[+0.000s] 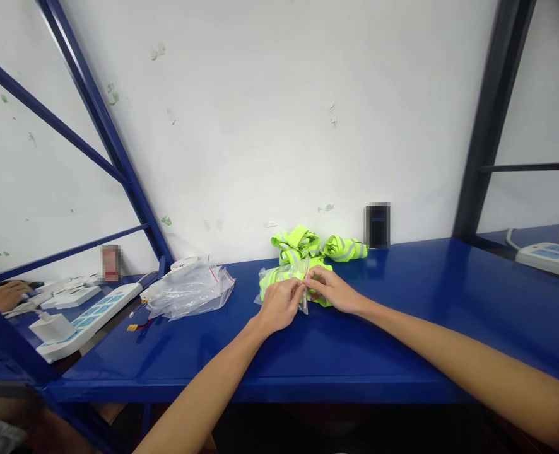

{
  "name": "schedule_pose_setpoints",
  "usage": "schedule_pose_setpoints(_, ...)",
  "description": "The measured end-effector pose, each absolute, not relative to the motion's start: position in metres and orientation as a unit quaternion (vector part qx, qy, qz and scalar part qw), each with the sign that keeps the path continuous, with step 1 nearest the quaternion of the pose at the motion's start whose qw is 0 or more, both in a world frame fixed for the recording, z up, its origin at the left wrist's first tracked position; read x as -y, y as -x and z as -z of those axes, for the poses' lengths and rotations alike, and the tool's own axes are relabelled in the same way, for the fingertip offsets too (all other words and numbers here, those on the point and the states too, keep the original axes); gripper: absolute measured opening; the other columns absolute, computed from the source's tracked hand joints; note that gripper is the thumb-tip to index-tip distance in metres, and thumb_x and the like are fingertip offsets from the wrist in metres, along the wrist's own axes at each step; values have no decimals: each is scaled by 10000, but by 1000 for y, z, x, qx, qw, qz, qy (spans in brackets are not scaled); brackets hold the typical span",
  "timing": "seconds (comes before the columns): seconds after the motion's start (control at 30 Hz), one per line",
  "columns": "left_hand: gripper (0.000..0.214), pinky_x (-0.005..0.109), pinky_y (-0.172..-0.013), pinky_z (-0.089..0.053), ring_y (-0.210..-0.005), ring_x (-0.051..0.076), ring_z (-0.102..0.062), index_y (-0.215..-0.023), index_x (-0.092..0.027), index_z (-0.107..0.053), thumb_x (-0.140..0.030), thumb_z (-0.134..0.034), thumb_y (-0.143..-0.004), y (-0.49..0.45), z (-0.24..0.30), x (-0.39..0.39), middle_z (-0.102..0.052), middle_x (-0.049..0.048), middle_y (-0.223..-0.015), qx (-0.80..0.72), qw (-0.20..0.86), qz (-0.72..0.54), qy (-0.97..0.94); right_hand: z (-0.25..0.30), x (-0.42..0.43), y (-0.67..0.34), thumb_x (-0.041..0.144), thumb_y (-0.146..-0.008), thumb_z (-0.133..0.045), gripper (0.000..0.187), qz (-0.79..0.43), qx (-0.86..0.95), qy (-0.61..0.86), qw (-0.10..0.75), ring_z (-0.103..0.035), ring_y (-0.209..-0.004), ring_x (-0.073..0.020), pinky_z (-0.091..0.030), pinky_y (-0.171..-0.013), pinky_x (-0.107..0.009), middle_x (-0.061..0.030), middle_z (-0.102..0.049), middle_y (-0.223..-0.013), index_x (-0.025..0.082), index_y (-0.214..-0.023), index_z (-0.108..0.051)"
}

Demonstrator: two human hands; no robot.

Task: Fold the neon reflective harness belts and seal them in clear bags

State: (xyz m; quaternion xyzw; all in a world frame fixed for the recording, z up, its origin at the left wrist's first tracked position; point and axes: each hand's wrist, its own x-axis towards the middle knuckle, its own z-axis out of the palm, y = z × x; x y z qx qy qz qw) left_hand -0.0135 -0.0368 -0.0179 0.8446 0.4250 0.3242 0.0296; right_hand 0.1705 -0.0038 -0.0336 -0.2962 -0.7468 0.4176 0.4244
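Observation:
Both my hands meet at the open edge of a clear zip bag (263, 280) with neon-yellow reflective cloth inside. My left hand (282, 306) pinches the bag's edge from the left, its fingers closed. Opposite it, my right hand (332, 289) pinches the same edge, thumb and fingertips together. Just behind the bag lie a loosely rolled neon-yellow reflective strap bundle (296, 243) and a tighter neon-yellow roll (344, 248) with grey bands. Part of the yellow cloth under my right hand is hidden by the fingers.
A stack of clear zip bags (189, 293) lies left on the blue table (383, 353), by a white fan-like object (183, 265) and a yellow connector (132, 328). A dark box (378, 226) stands against the wall. Beyond the left frame are a power strip (94, 318) and another person's hand (9, 295).

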Motion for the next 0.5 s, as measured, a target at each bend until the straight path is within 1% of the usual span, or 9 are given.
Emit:
schedule_pose_setpoints(0.1, 316, 273, -613, -316, -606, 149, -493, -803, -204, -575, -349, -355, -976, 14, 18, 37, -563, -2, -659, -427, 32, -324, -844, 31, 5, -172, 597, -865, -536, 405, -421, 754, 291, 413, -548, -773, -144, -559, -700, -299, -35, -489, -926, 192, -852, -531)
schedule_pose_setpoints(0.23, 302, 268, -601, -313, -582, 140, -481, -805, -203, -567, -362, -369, -967, 15, 19, 35, -541, -15, -624, -441, 41, -345, -828, 27, 6, -171, 578, -867, -540, 387, -429, 750, 287, 414, -554, -807, -154, -563, -748, -319, -41, -492, -942, 191, -850, -531)
schedule_pose_setpoints(0.4, 288, 261, -589, -316, -542, 119, -431, -766, -192, -544, -376, -410, -944, 12, 24, 33, -466, -36, -568, -433, 55, -390, -811, 30, 1, -167, 490, -864, -546, 315, -429, 749, 278, 421, -566, -789, -159, -526, -801, -341, -24, -529, -864, 184, -793, -523)
schedule_pose_setpoints(0.5, 283, 249, -571, -318, -539, 108, -418, -737, -187, -500, -379, -416, -927, 11, 24, 30, -444, -40, -573, -431, 96, -442, -781, 35, -6, -165, 463, -836, -553, 291, -448, 717, 296, 445, -585, -792, -170, -533, -792, -355, -19, -552, -835, 194, -747, -487)
